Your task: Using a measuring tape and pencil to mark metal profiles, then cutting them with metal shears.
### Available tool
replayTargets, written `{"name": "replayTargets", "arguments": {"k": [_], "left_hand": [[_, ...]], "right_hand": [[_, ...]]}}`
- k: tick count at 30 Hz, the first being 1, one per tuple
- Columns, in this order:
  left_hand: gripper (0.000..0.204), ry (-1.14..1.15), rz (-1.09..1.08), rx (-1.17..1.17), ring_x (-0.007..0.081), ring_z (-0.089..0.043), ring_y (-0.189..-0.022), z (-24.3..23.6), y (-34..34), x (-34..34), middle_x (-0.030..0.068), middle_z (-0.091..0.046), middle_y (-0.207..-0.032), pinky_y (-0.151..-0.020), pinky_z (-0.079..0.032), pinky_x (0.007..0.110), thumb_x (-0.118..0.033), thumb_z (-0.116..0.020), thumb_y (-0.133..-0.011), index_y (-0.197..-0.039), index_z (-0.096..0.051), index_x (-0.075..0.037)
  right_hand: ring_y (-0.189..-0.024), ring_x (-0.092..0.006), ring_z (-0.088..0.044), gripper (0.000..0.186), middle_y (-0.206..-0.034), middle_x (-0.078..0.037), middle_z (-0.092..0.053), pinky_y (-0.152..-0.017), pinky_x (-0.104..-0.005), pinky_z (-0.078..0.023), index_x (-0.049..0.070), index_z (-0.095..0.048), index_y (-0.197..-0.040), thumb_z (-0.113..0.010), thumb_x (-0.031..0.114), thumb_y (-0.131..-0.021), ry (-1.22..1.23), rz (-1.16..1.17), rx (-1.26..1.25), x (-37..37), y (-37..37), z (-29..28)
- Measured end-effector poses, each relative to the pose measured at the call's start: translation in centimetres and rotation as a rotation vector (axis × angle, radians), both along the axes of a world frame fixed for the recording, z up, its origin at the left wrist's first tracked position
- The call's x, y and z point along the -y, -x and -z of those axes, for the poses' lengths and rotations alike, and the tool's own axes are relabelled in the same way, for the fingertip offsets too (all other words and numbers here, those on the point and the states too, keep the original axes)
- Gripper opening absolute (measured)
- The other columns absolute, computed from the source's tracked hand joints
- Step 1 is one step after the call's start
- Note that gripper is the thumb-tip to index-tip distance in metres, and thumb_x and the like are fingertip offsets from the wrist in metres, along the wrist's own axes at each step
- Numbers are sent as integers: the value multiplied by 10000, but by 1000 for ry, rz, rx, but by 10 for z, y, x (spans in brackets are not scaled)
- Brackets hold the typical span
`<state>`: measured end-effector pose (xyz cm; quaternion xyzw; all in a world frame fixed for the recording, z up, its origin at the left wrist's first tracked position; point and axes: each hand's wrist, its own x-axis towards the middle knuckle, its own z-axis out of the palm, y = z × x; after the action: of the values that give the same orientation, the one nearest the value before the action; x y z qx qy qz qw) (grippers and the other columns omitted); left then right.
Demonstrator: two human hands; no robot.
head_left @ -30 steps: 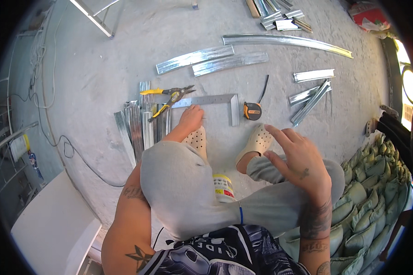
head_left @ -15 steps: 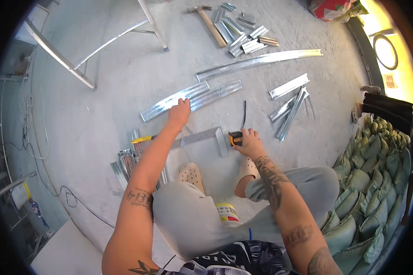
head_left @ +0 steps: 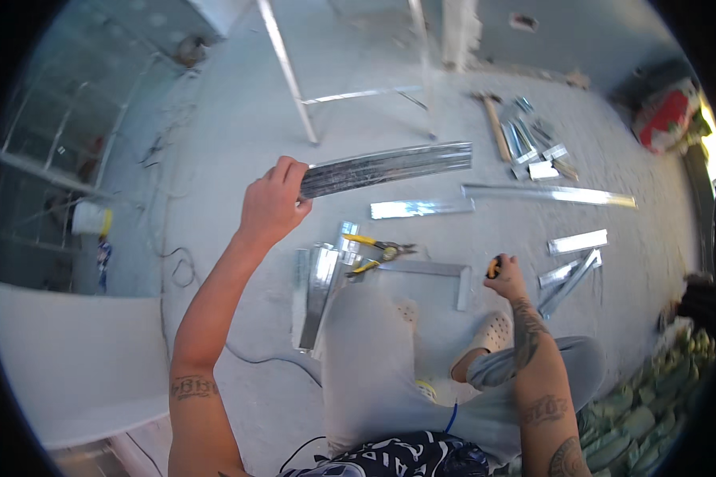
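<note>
My left hand (head_left: 274, 199) is closed round one end of a ribbed metal profile (head_left: 388, 169), lifted off the floor and pointing right. My right hand (head_left: 511, 280) grips a black and yellow tape measure (head_left: 494, 267) low over the floor. Between my hands lie tin snips (head_left: 383, 251) with yellow handles, and an L-shaped metal square (head_left: 463, 288) touching or close to them. Beyond these, a flat shiny metal strip (head_left: 422, 208) rests on the floor, with a longer metal strip (head_left: 550, 193) to its right. Several metal profiles (head_left: 320, 290) lie beside my left knee.
A hammer (head_left: 497, 131) and a heap of metal offcuts (head_left: 523, 141) lie at the far right. Shorter metal pieces (head_left: 577, 242) are right of my right hand. A ladder (head_left: 286, 70) stands ahead. Green bags (head_left: 652, 421), a white panel (head_left: 71, 366) and a cable (head_left: 274, 360) flank me.
My left hand has picked up one metal profile and swung it up and left. The tape measure remains in my right hand; its extended blade no longer shows. The view has turned left.
</note>
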<state>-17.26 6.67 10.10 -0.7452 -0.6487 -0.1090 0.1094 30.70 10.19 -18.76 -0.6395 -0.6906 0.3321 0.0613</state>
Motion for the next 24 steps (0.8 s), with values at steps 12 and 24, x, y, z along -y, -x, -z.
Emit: {"name": "replayTargets", "arguments": {"k": [12, 24], "left_hand": [[464, -73, -24, 219, 223, -673, -782, -152, -52, 176, 26, -598, -1002, -661, -545, 348, -126, -786, -645, -1064, -588, -128], [502, 383, 288, 331, 286, -663, -813, -24, -130, 176, 43, -616, -1076, -694, -548, 389, -199, -780, -702, -1156, -586, -110]], "right_hand": [[-864, -189, -684, 454, -968, -80, -691, -675, -345, -565, 71, -638, -1134, -541, 469, -940, 193, 225, -1239, -78, -89, -285], [-811, -127, -561, 572, -1046, -68, -581, -677, -240, -473, 67, -501, -1371, -621, 326, -876, -152, -448, -513, 98, -29, -472]]}}
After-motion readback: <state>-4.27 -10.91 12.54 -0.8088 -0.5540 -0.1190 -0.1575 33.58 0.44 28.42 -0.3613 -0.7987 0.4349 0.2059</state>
